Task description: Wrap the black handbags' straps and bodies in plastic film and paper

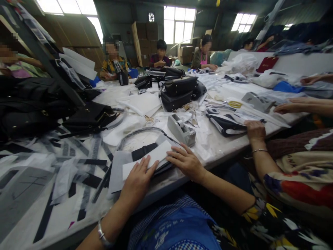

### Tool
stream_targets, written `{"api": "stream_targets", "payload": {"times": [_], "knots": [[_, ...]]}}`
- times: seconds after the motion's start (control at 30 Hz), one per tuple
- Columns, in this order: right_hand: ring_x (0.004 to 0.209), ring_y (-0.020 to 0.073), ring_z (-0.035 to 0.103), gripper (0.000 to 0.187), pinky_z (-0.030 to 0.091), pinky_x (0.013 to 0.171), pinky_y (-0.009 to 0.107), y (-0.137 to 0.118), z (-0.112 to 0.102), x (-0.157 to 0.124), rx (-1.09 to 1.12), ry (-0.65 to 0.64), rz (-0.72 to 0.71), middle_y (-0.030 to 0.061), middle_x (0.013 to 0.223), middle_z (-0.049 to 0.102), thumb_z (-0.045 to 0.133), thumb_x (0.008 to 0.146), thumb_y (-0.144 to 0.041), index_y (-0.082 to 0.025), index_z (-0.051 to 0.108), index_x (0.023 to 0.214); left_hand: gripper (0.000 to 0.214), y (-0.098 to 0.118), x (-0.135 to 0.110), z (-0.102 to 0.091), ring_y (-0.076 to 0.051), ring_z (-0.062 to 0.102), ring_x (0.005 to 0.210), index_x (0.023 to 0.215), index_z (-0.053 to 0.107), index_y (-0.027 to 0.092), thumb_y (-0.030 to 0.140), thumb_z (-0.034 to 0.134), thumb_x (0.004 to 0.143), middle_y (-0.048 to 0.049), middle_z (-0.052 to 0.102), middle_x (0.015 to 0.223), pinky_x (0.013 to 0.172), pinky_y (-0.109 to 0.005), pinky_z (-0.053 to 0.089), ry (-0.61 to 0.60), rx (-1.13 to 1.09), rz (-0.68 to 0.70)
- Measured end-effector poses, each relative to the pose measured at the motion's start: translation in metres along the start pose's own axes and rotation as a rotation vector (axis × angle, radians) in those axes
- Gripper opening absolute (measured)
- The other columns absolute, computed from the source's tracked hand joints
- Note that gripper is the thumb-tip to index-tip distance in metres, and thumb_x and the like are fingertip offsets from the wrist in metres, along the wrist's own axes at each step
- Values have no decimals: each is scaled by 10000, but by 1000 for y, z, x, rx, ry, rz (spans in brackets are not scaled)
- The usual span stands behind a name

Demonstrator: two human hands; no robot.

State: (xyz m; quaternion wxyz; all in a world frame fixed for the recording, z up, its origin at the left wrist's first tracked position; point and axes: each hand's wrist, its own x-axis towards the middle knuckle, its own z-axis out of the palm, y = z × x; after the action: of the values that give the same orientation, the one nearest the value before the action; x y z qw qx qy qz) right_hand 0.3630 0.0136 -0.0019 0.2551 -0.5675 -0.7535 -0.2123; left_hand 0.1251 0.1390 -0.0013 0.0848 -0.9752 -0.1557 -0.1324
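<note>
A black handbag (143,151) lies flat at the table's front edge, partly covered by a grey sheet (116,170). Over it rests a folded piece of white foam sheet (148,160). My left hand (137,180) presses flat on the near side of the white sheet, fingers stretched out. On its right end lies my right hand (186,161), fingers spread over the sheet and the bag's edge. The bag's dark looped handle (142,130) curves away behind the sheet. A grey tape dispenser (181,130) stands just beyond my right hand.
Wrapped black straps (88,180) are scattered to the left, beside a pile of black bags (28,104). More black bags (178,91) are stacked mid-table. At the right, a co-worker's hand (255,131) touches another bag (226,123). Yellow-handled scissors (234,104) lie beyond it.
</note>
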Motion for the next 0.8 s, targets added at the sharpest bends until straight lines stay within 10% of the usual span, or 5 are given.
{"api": "stream_targets", "payload": {"times": [0.2, 0.37, 0.63, 0.8], "knots": [[1025, 179, 654, 221, 401, 1092, 411, 2, 32, -5, 96, 153, 102, 0, 1014, 768, 555, 960, -118, -245, 715, 1044, 515, 26, 13, -4, -431, 404, 1391, 1375, 579, 165, 73, 494, 875, -160, 407, 1550, 1053, -618, 412, -41, 60, -118], [1141, 215, 624, 314, 361, 1132, 462, -9, 7, -10, 220, 87, 154, 32, 1181, 732, 537, 958, -97, -250, 674, 1195, 560, 29, 8, 6, -388, 417, 1393, 1464, 483, 209, 65, 431, 926, -87, 401, 1557, 1068, -586, 415, 20, 85, -123], [972, 239, 692, 300, 574, 820, 376, -74, -15, -14, 1486, -244, 1204, 78, 1000, 690, 700, 862, -445, -182, 665, 1001, 602, 25, 2, 8, -391, 407, 1399, 1508, 408, 267, 96, 482, 936, -69, 369, 1572, 1077, -558, 419, 56, 67, -107], [1077, 170, 587, 394, 439, 1003, 319, -78, -16, 5, 1930, -151, 1356, 24, 1034, 637, 874, 676, -336, -192, 692, 994, 597, 23, 0, 9, -391, 421, 1389, 1504, 419, 260, 112, 510, 933, -73, 365, 1577, 1070, -544, 434, 75, 67, -81]]}}
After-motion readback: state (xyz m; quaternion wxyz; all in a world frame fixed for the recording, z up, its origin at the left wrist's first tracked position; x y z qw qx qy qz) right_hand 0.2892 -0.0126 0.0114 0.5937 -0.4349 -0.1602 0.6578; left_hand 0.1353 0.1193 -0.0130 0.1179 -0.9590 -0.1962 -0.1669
